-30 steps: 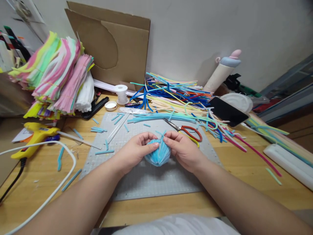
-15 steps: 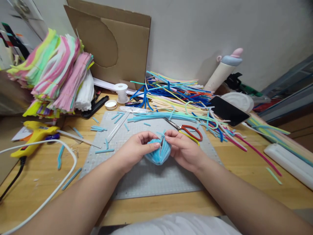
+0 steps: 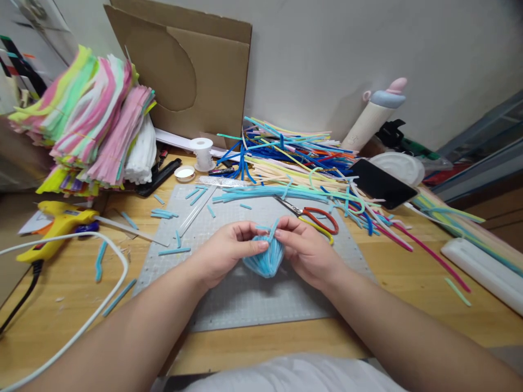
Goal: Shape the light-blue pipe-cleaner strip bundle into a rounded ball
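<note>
Over the grey cutting mat [image 3: 253, 305] I hold a rounded bundle of light blue pipe cleaners [image 3: 265, 260] between both hands. My left hand [image 3: 235, 247] is closed on its left side, thumb across the front. On the other side my right hand [image 3: 304, 245] pinches the bundle's upper right, with thumb and forefinger at a short blue end that sticks up. The fingers behind the bundle are hidden. Beyond my right hand lie scissors [image 3: 321, 218] with red and yellow handles.
Cut blue pieces [image 3: 175, 251] are scattered on the left. A yellow glue gun [image 3: 61, 226] with a white cable lies there too. Loose pipe cleaners [image 3: 286, 158] pile up at the back, beside a phone [image 3: 384, 182]. Coloured bundles [image 3: 93, 120] stand back left, near a cardboard sheet [image 3: 220, 71].
The dark gap in the front of the blue bundle has closed, its strands now lying together. My hands have drawn slightly closer at the top, and the upright end leans differently.
</note>
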`<state>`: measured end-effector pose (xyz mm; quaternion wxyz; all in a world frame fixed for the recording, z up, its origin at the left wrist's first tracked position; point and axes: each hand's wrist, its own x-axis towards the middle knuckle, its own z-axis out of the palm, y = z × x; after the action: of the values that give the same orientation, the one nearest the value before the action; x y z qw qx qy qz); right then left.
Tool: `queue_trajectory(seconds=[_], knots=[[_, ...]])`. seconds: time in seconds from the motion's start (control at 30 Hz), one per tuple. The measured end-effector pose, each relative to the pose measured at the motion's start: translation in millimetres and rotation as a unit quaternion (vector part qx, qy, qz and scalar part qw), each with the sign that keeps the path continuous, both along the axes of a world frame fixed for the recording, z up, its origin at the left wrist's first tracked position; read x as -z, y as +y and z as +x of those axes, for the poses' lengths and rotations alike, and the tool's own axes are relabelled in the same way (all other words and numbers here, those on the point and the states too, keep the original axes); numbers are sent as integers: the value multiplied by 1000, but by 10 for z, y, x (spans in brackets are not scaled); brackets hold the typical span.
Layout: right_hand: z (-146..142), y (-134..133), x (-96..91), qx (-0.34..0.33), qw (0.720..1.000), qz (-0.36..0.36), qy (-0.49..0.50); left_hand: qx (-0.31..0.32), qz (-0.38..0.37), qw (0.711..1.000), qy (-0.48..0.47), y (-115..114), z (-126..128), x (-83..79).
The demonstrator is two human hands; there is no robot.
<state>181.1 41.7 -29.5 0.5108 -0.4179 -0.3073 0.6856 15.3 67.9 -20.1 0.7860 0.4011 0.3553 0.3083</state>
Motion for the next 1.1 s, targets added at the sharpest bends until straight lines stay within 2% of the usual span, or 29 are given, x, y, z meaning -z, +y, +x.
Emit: queue_trajectory(seconds=[0.17, 0.53, 0.77, 0.9, 1.1], knots=[[3, -9, -7, -13, 1000, 22, -16, -5, -23, 1000, 1, -5, 16, 6], [-3, 2, 29, -36, 998, 44, -6, 5, -7, 1000, 18, 17, -9, 40], [9, 18, 34, 1, 998, 47, -36, 0, 23, 997, 68, 28, -24, 43], [20, 23, 3, -4, 998, 47, -50, -29, 47, 997, 51, 11, -7, 45], [9, 11, -32, -17, 999, 25, -33, -23, 37, 999, 23, -7, 15, 35]])
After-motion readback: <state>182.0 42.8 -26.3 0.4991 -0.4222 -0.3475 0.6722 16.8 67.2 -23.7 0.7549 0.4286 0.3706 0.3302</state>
